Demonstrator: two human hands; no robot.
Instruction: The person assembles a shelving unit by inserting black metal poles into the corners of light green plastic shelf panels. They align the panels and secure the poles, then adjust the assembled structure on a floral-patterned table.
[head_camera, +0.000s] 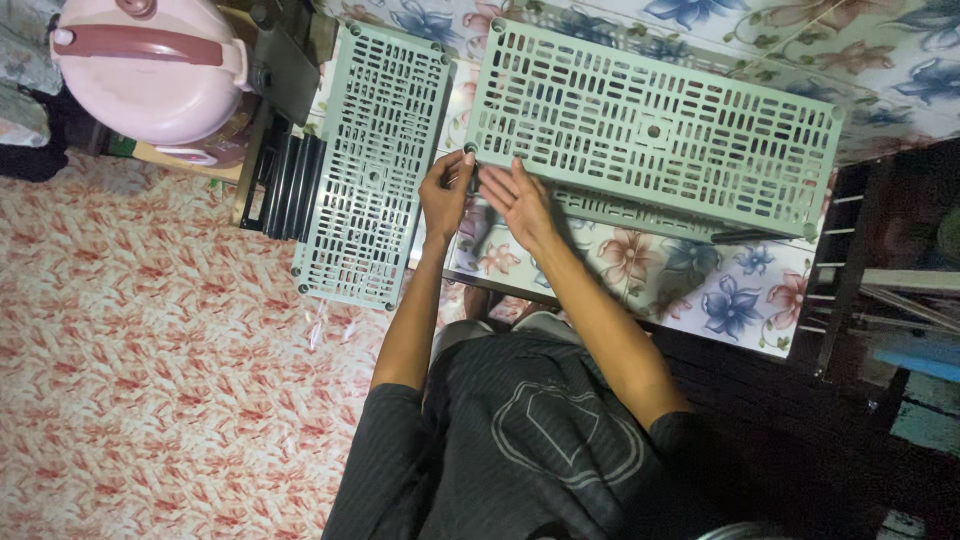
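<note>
Two pale green slotted plastic shelf panels lie on a floral-covered table (700, 290). The larger panel (655, 125) is raised above another layer beneath it. My left hand (445, 190) pinches something at that panel's near-left corner, where a dark post seems to stand; the post is mostly hidden by my fingers. My right hand (520, 200) rests with spread fingers on the panel's near edge, just right of that corner. The second panel (372, 165) lies flat to the left, hanging over the table's edge.
A pink rice cooker (150, 65) stands at top left on a low stand. Several dark tubes (290, 185) lie bundled beside the left panel. A red patterned floor mat (140, 360) spreads below. A dark wooden frame (850, 260) stands at right.
</note>
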